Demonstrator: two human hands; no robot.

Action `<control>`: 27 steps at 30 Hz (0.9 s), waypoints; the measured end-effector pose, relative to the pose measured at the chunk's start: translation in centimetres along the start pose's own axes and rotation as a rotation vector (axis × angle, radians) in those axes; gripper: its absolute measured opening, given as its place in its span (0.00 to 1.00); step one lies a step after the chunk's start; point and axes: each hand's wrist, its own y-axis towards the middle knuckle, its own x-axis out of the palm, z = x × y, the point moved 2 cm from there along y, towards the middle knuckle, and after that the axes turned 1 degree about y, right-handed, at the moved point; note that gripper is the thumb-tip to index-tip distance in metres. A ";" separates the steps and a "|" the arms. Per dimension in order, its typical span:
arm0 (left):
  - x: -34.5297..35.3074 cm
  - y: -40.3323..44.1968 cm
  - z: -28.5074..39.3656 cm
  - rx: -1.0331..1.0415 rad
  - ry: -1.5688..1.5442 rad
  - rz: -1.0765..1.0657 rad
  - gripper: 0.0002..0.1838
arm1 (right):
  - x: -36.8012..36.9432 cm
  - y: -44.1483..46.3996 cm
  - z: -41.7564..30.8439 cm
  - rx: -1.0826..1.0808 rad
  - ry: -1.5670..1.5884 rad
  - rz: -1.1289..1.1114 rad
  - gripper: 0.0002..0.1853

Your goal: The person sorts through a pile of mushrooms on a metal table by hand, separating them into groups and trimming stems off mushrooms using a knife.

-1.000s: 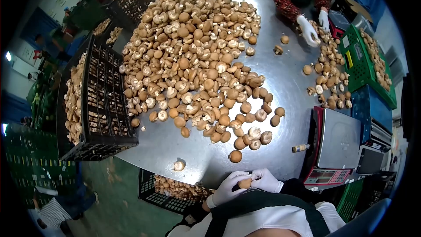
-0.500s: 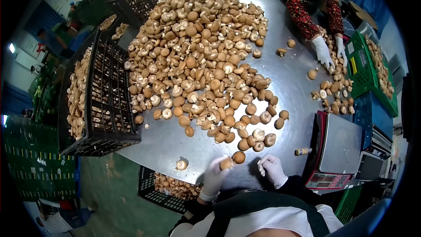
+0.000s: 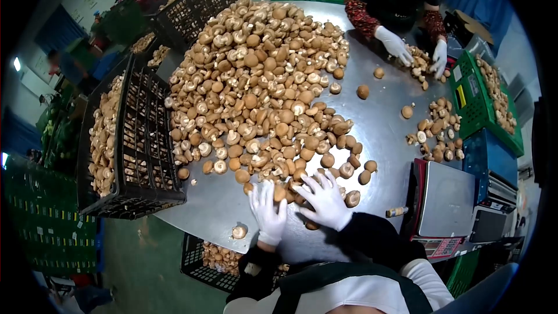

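Head view: My two hands work in thin white gloves at the near edge of a heap of shiitake mushrooms point(image 3: 244, 70), which lies on a stainless-steel table point(image 3: 381, 131).

Left hand point(image 3: 268, 218): fingers extended upward, thumb set apart from them. A brown shiitake cap point(image 3: 279, 192) lies between thumb and fingers. I cannot tell whether the fingers bear on it or it merely rests there.

Right hand point(image 3: 326, 202): released. Palm faces down, fingers are spread, and the fingertips reach over the front mushrooms. No mushroom is visibly enclosed, and contact under the palm is hidden.

Step in hand, by my judgement: handling loose mushrooms at the front fringe of the heap, with both hands brought in from either side. From this position, a pick calls for selecting one cap, setting thumb and fingertips on opposite sides, and closing lightly, since the caps look soft enough to bruise. The right fingers would have to draw together first. Clearance matters, because neighbouring caps touch one another and could roll.

Surroundings: a single mushroom point(image 3: 239, 232) lies apart, near the table edge. A filled black crate point(image 3: 145, 134) stands left of the heap; another black crate point(image 3: 200, 273) with mushrooms sits below the table edge. At right are a digital scale point(image 3: 446, 197) and a small labelled cylinder point(image 3: 397, 211). Across the table, a co-worker's gloved hands point(image 3: 395, 45) handle mushrooms beside a green crate point(image 3: 465, 84).
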 end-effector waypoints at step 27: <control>9.0 12.7 8.2 0.464 0.046 -0.393 0.09 | -6.0 -7.9 13.9 0.561 0.180 0.454 0.13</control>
